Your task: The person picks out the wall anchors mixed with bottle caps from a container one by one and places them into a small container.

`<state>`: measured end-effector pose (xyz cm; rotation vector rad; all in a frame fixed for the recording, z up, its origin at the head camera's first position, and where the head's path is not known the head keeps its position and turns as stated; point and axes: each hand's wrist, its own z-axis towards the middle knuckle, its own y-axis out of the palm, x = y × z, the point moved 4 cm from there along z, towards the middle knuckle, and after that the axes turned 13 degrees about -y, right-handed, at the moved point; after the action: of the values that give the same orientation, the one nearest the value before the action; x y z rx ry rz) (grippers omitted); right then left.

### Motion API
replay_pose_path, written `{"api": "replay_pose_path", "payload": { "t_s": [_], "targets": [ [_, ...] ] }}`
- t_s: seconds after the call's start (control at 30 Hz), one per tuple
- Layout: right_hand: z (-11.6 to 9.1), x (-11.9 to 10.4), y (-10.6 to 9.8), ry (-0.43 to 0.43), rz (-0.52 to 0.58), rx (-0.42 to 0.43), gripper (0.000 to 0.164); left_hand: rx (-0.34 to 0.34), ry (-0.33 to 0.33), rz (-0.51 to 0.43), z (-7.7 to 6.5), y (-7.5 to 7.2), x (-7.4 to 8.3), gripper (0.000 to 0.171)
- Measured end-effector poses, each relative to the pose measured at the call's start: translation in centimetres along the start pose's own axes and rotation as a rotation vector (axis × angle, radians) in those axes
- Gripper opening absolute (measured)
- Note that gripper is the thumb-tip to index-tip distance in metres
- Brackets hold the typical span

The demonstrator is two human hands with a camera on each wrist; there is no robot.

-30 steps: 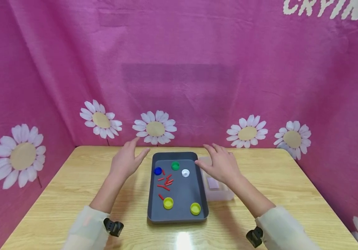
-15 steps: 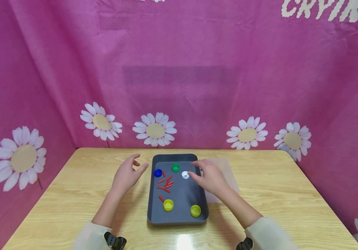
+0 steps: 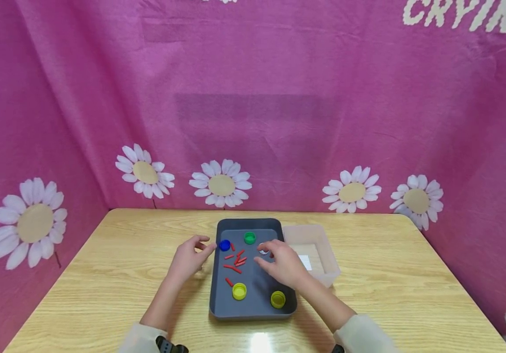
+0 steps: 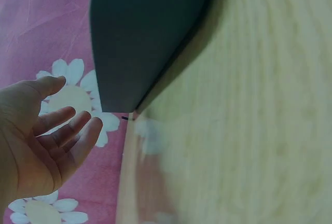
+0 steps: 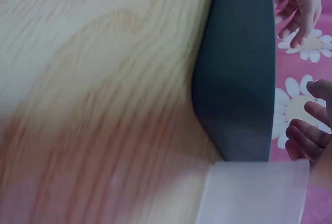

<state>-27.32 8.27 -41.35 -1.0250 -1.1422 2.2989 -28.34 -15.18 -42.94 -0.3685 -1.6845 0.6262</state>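
Observation:
A dark grey tray (image 3: pixel 257 309) holds a blue cap (image 3: pixel 224 245), a green cap (image 3: pixel 249 238), a white cap (image 3: pixel 262 252), two yellow caps (image 3: pixel 239 291) and several short red sticks (image 3: pixel 238 260). Over the tray's right side hovers my right hand (image 3: pixel 285 264), thumb and fingers apart, partly covering the white cap. Nothing shows in its grasp in the right wrist view. At the tray's left edge, near the blue cap, is my left hand (image 3: pixel 188 260). Its fingers are loosely bent and hold nothing in the left wrist view.
Beside the tray on the right stands a translucent plastic box (image 3: pixel 333 267) with a white piece (image 3: pixel 306 262) inside. Both containers are on a wooden table (image 3: pixel 394 279). A pink cloth (image 3: pixel 253 127) with daisies hangs behind and along the sides.
My right hand has moved left and nearer, from over the plastic box to over the white cap. My left hand has come lower and rightward to the tray's left edge.

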Motion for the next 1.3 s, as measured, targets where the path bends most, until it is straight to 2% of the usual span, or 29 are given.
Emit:
{"api": "replay_pose_path", "payload": {
  "t_s": [0.1,0.3,0.47,0.8,1.07,1.3],
  "targets": [
    [0.2,-0.3,0.8,-0.014,-0.012,-0.030,0.025,-0.042,-0.027,-0.081,0.0,0.6,-0.4,0.038],
    [0.7,-1.0,2.2,-0.022,-0.001,-0.092,0.020,-0.086,-0.066,-0.162,-0.1,1.3,-1.1,0.035],
    [0.9,-0.7,3.3,0.030,0.045,-0.128,0.017,-0.111,-0.093,-0.170,-0.1,1.9,-1.4,0.035],
    [1.2,0.0,5.1,0.046,0.057,-0.152,0.013,-0.117,-0.119,-0.193,0.0,2.5,-1.7,0.035],
    [1.6,0.2,6.0,0.069,0.027,-0.158,0.014,-0.137,-0.147,-0.241,-0.1,2.6,-1.8,0.036],
    [1.6,0.2,6.5,0.088,-0.046,-0.181,0.014,-0.152,-0.164,-0.259,-0.2,2.7,-1.9,0.036]
  ]
}}
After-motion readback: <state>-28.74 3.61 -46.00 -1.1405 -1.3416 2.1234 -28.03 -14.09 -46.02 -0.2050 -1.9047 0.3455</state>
